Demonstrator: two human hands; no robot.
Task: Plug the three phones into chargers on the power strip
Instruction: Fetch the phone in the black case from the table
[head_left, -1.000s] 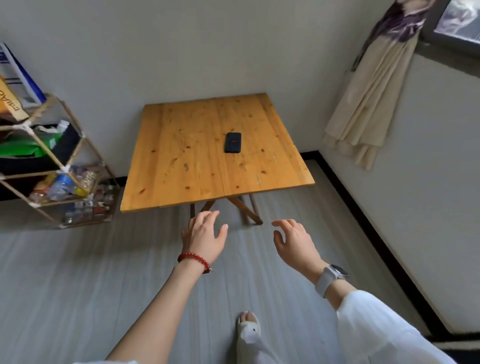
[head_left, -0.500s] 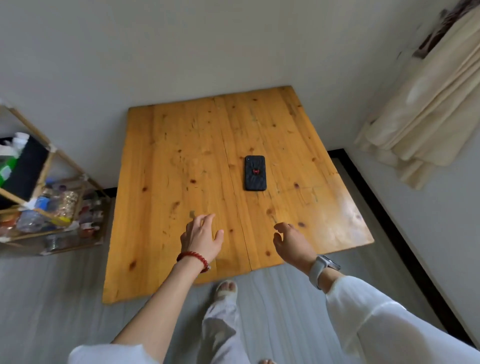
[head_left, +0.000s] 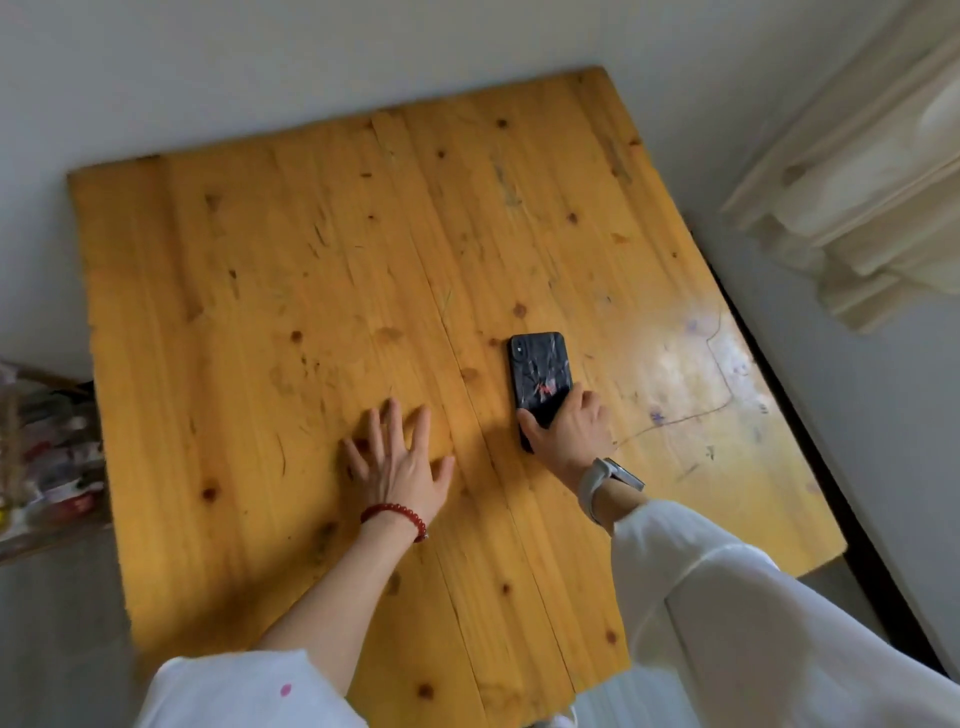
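One black phone (head_left: 538, 371) with a dark patterned case and a small red mark lies face down on the wooden table (head_left: 291, 270), right of centre. My right hand (head_left: 569, 434), with a white watch on the wrist, closes around the phone's near end, thumb on its left edge and fingers on its right. My left hand (head_left: 397, 465), wearing a red bead bracelet, rests flat on the tabletop with fingers spread, a little left of the phone. No charger, power strip or other phone is in view.
A rack with bottles and packets (head_left: 44, 457) stands at the table's left edge. A cream curtain (head_left: 862, 171) hangs at the right by the wall. Grey floor (head_left: 57, 639) shows around the table's near corners.
I have come close over the table. My right hand moved forward and took hold of the phone's near end. My left hand came down flat on the tabletop.
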